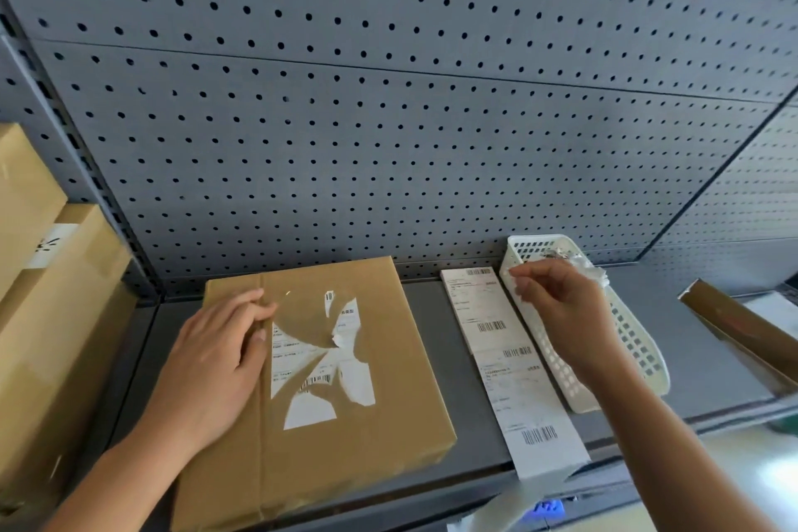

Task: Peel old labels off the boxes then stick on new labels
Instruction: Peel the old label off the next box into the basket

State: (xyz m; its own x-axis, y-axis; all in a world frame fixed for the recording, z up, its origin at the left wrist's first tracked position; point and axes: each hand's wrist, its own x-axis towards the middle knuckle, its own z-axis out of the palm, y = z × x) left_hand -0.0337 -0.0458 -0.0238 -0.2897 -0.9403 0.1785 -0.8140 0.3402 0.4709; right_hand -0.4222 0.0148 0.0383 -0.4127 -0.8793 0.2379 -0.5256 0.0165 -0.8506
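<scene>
A flat brown cardboard box [380,380] lies on the grey shelf [457,359]. Its white old label [321,359] is torn into ragged pieces, with bare cardboard showing between them. My left hand [216,359] lies flat on the box's left part, fingertips at the label's edge. My right hand [561,307] hovers over the white slotted basket [634,354], fingers pinched, with crumpled label scraps [583,263] just beyond the fingertips. A strip of new labels [514,363] with barcodes lies between box and basket and hangs over the shelf's front edge.
Stacked cardboard boxes [47,272] fill the left side. A grey pegboard wall [388,121] rises behind the shelf. An open brown box flap [734,324] sits at the far right.
</scene>
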